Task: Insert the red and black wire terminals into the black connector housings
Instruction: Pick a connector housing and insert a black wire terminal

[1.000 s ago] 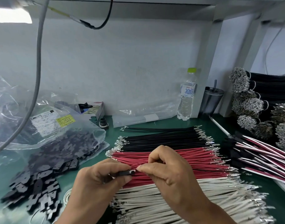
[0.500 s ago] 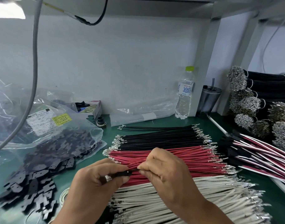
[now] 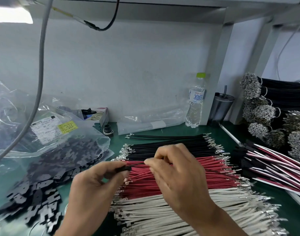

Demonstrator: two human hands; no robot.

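Fingertips of my left hand (image 3: 96, 183) pinch the black connector housing (image 3: 122, 168) above the red wires (image 3: 188, 178), right hand (image 3: 176, 174) pinching a black wire (image 3: 137, 164) at its mouth; keep it straight, push till seated, I judge.

Green bench mat (image 3: 188, 132) carrying, from back to front, rows of black wires (image 3: 171, 147), red wires (image 3: 205, 178) and white wires (image 3: 188, 217), all with metal terminals at both ends. At left, loose black connector housings (image 3: 35, 198) spill from a clear plastic bag (image 3: 48, 133). Along the rear wall stand a small open box (image 3: 101, 116), a water bottle (image 3: 195, 106) and a dark tumbler (image 3: 220, 108). At right lie finished red, white and black harnesses (image 3: 273, 162).
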